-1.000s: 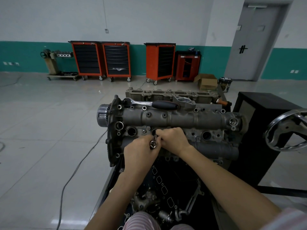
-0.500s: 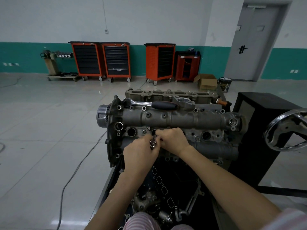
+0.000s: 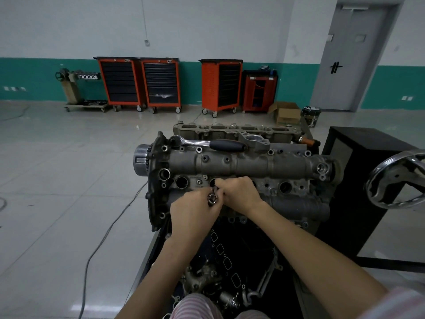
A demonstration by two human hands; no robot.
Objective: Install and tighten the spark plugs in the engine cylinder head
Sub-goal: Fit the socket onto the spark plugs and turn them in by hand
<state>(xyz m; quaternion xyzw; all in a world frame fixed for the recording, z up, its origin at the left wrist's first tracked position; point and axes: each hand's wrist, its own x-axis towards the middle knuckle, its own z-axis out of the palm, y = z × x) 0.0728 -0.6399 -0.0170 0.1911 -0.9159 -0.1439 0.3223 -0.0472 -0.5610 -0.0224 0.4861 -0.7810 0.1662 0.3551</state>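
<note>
The engine cylinder head (image 3: pixel 250 166) sits on a stand at frame centre, its row of spark plug wells facing the camera. Both hands meet at the second well from the left, roughly at 6 o'clock from the head's upper camshaft housing. The left hand (image 3: pixel 193 212) has its fingers curled round a chrome socket (image 3: pixel 212 199), whose open square-drive end points toward the camera; the socket's far end runs toward the well and is hidden by the fingers. The right hand (image 3: pixel 239 192) lies at 2 o'clock from the socket, touching the left hand, its fingertips pinching something at the well mouth just beyond the socket; what it pinches cannot be told. No spark plug itself is discernible. 2 open wells show clearly: 1 at 9 o'clock from the hands (image 3: pixel 181 182) and 1 at 3 o'clock (image 3: pixel 285 187). A ratchet wrench (image 3: pixel 213 143) with a black grip rests along the head's top edge at 12 o'clock from the hands, apart from both. A chrome handwheel (image 3: pixel 397 180) stands at 3 o'clock, at the frame's right edge. 4 orange tool cabinets (image 3: pixel 161 82) line the far wall.
</note>
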